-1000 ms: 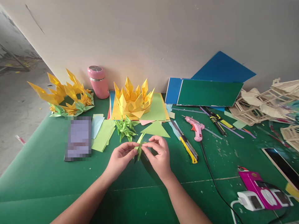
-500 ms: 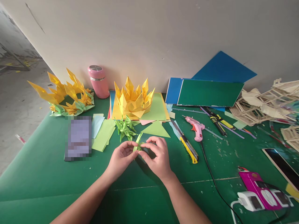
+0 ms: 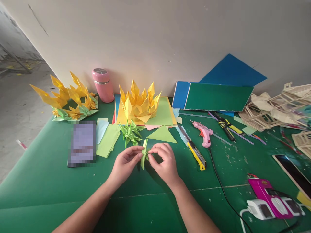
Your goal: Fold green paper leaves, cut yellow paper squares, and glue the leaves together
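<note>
Between my hands is a small light-green folded paper flower [image 3: 144, 156], its long petals pointing up and down. The fingertips of my left hand [image 3: 126, 161] pinch it from the left. On its right side, my right hand [image 3: 165, 163] grips it between thumb and fingers. Just beyond lie several finished-looking green paper flowers [image 3: 131, 133] in a cluster. A green paper triangle [image 3: 163, 135] rests behind my right hand, and a stack of green paper strips [image 3: 107, 141] is to the left.
A yellow paper crown [image 3: 139, 108] stands on coloured sheets at the back; another yellow-green crown [image 3: 73, 102] is at left, near a pink flask [image 3: 103, 85]. To the right lie a yellow cutter [image 3: 195, 153], a pink glue gun [image 3: 204, 133] with its cord, and a power strip [image 3: 272, 200].
The paper flower has turned in my fingers and now shows a long petal pointing down. My fingertips have spread slightly apart around it.
</note>
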A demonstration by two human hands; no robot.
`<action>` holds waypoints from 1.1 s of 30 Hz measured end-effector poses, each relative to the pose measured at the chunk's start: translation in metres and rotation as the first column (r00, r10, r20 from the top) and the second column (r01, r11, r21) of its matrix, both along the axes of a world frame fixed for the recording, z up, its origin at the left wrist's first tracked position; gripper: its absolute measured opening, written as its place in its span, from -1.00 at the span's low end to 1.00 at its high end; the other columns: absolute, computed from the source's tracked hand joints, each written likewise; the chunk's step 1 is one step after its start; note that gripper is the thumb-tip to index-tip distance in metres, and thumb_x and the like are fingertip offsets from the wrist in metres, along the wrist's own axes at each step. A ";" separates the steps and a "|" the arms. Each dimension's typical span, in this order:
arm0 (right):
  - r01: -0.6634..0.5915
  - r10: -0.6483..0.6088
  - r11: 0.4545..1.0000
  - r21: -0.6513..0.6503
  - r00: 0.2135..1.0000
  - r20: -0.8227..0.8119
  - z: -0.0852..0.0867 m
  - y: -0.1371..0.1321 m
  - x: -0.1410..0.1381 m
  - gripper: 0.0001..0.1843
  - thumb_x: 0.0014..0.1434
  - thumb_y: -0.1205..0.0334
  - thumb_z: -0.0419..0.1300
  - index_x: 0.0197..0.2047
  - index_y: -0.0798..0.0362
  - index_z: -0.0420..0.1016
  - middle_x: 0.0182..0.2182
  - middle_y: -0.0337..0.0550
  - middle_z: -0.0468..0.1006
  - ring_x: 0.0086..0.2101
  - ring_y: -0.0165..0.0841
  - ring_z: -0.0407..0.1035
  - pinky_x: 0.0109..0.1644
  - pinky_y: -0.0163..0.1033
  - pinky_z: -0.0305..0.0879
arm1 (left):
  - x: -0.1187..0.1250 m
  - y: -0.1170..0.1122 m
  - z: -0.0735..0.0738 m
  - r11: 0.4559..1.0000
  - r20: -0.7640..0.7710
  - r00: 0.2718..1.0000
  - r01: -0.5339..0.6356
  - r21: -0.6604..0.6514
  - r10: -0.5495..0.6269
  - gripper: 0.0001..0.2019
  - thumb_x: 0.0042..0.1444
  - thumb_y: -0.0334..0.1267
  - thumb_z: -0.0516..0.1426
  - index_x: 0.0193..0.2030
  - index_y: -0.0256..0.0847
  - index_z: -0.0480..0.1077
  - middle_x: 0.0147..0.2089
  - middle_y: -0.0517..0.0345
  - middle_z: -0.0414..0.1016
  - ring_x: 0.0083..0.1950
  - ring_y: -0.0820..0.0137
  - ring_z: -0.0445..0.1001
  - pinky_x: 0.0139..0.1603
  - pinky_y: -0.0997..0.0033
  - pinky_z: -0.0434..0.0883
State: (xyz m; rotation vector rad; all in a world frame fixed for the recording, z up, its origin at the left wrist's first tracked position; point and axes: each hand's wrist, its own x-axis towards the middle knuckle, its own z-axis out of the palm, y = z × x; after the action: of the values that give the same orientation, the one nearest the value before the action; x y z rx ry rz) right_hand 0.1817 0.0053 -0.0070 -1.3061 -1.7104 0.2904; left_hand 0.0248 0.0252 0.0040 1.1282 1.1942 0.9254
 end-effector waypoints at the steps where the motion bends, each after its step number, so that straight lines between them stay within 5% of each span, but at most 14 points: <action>1: 0.001 -0.002 1.000 0.018 1.000 0.011 0.000 0.000 0.000 -0.90 0.11 0.39 0.17 -0.39 0.00 0.44 -0.39 -0.18 0.50 -0.29 -0.29 0.33 -0.19 -0.15 0.30 | 0.000 0.000 0.000 1.000 0.017 1.000 -0.005 -0.002 0.005 -0.67 -0.15 -0.03 0.28 -0.28 -0.18 0.51 -0.28 0.09 0.60 -0.25 0.31 0.55 -0.22 0.38 0.49; 25: -0.039 0.025 0.995 0.096 0.990 0.142 0.004 0.000 0.004 -0.87 0.10 0.40 0.12 -0.38 -0.03 0.39 -0.39 -0.21 0.51 -0.28 -0.29 0.32 -0.15 -0.13 0.23 | -0.003 0.004 0.004 1.000 0.032 0.999 0.008 -0.027 -0.007 -0.75 -0.27 -0.11 0.34 -0.43 -0.18 0.54 -0.40 0.13 0.61 -0.35 0.33 0.56 -0.26 0.39 0.53; 33: -0.105 0.084 0.992 0.073 0.966 0.243 0.002 0.002 0.007 -0.87 0.11 0.40 0.11 -0.38 -0.03 0.41 -0.38 -0.21 0.52 -0.27 -0.29 0.31 -0.13 -0.12 0.20 | -0.004 0.001 0.003 0.992 -0.199 0.980 0.012 0.129 0.014 -0.89 -0.20 -0.20 0.26 -0.49 -0.14 0.54 -0.50 0.18 0.59 -0.49 0.36 0.51 -0.39 0.41 0.50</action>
State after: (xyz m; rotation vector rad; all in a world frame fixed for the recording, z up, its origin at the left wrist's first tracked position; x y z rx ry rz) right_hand 0.1883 0.0069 -0.0054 -1.2379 -1.9702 0.1155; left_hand 0.0207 0.0266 0.0068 1.3499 1.3109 0.9177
